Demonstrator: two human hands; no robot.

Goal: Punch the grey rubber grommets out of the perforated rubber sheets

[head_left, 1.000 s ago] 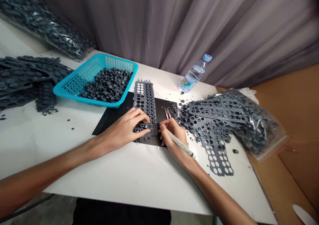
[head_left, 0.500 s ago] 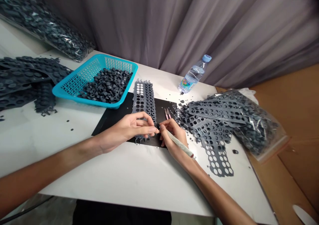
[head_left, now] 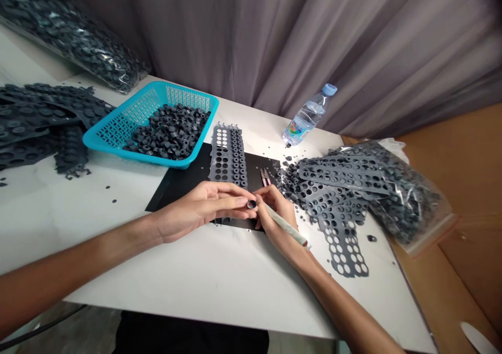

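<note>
Between the fingertips of my left hand (head_left: pixel 209 205) is a small black rubber ring (head_left: pixel 251 204), its round opening facing me. My right hand (head_left: pixel 276 215) is closed around a pale, pen-like tool (head_left: pixel 288 228), whose back end points toward my right wrist. Its working tip is hidden by the fingers, which meet the left fingertips at the ring. Beneath both hands lies a black mat (head_left: pixel 176 189). A perforated dark rubber sheet (head_left: pixel 229 158) rests on it, with rings still standing in its right columns and open holes on its left side.
A blue basket (head_left: pixel 188 162) of loose rings stands back left, beside stacked rubber sheets (head_left: pixel 31 118) and a filled bag (head_left: pixel 78 40). Small scissors (head_left: pixel 265 178) lie right of the sheet. Punched sheets (head_left: pixel 345 202), another bag (head_left: pixel 411 207) and a water bottle (head_left: pixel 308 117) are rightward.
My left fingers have closed in on the small black ring, now visible at their tips. The two hands have come together, and the right hand keeps the pen-like tool.
</note>
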